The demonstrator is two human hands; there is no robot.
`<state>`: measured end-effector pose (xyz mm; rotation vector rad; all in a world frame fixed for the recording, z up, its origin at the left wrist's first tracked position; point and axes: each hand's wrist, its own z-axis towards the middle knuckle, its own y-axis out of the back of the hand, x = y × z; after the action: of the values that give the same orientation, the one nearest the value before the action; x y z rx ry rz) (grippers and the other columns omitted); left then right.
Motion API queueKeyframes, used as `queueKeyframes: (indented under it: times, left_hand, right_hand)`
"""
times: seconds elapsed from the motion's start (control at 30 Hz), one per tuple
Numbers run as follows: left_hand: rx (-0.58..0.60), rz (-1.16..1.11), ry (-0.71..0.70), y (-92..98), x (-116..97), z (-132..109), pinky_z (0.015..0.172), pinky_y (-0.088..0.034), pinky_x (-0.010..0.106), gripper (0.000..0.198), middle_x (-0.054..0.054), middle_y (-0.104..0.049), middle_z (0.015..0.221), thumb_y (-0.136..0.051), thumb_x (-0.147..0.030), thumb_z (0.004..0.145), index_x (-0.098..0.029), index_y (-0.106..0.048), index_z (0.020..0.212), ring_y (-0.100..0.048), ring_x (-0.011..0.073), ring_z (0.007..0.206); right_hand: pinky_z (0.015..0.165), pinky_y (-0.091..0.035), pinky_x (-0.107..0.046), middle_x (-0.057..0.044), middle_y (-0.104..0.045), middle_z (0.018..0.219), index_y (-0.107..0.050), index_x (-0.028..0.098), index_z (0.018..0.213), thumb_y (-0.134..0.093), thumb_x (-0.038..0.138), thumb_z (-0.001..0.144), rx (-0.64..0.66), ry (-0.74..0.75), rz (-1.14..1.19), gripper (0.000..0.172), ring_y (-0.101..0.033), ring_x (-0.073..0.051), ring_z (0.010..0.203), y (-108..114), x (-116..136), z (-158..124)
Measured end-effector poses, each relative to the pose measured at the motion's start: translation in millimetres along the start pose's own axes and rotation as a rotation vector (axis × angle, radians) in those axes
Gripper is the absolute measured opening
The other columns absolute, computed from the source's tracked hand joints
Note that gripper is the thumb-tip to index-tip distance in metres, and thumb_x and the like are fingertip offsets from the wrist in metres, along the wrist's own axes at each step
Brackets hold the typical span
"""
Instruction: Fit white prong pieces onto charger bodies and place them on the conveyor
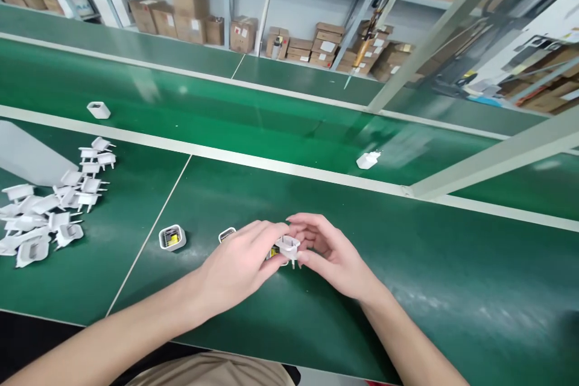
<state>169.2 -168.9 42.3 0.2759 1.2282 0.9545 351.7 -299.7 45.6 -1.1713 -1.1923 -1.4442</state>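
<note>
My left hand and my right hand meet over the green bench belt. Between them is a white two-pin plug piece, its pins pointing down. My right thumb and fingers curve around it. My left fingertips press against a white square casing with a yellow part inside, mostly hidden beneath the plug piece. A similar casing sits half hidden behind my left hand. Another stands further left, and a loose heap of white pronged plug pieces lies beyond it.
Two more white pieces lie on the far belt. A pale grey sheet lies at the left. A metal frame beam crosses the right side. Shelves of cardboard boxes stand behind the bench.
</note>
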Motion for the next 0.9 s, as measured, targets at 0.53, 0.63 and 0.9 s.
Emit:
queueKeyframes:
  times: [0.53,0.63,0.9]
  left_hand:
    - [0.053,0.148,0.156,-46.8,1.3,-30.8,0.093,-0.056,0.043,0.03,0.01,-0.065,0.124,-0.055,-0.024,0.102,-0.023,-0.05,0.132,-0.064,0.0263,0.11]
    - [0.077,0.035,0.16,-43.4,4.4,-24.6,0.095,-0.054,0.039,0.024,0.006,-0.066,0.122,-0.057,-0.022,0.102,-0.024,-0.055,0.126,-0.064,0.0229,0.108]
    - [0.194,0.205,0.098,-42.7,7.4,-2.8,0.08,-0.052,0.04,0.033,0.005,-0.064,0.104,-0.064,-0.028,0.097,-0.024,-0.056,0.128,-0.06,0.0252,0.094]
  right_hand:
    - [0.077,-0.065,-0.035,-0.001,-0.072,0.09,-0.065,0.022,0.108,-0.072,0.037,0.097,-0.257,-0.179,0.436,0.02,-0.077,-0.019,0.077,12.7,-1.7,-2.5]
    - [0.076,-0.065,-0.035,-0.002,-0.07,0.093,-0.067,0.022,0.109,-0.074,0.033,0.095,-0.209,-0.158,0.398,0.02,-0.075,-0.017,0.077,15.0,-2.7,-3.2]
    - [0.074,-0.063,-0.031,-0.004,-0.071,0.096,-0.075,0.022,0.111,-0.082,0.028,0.087,-0.144,-0.163,0.331,0.026,-0.069,-0.014,0.074,21.3,-4.5,-4.1]
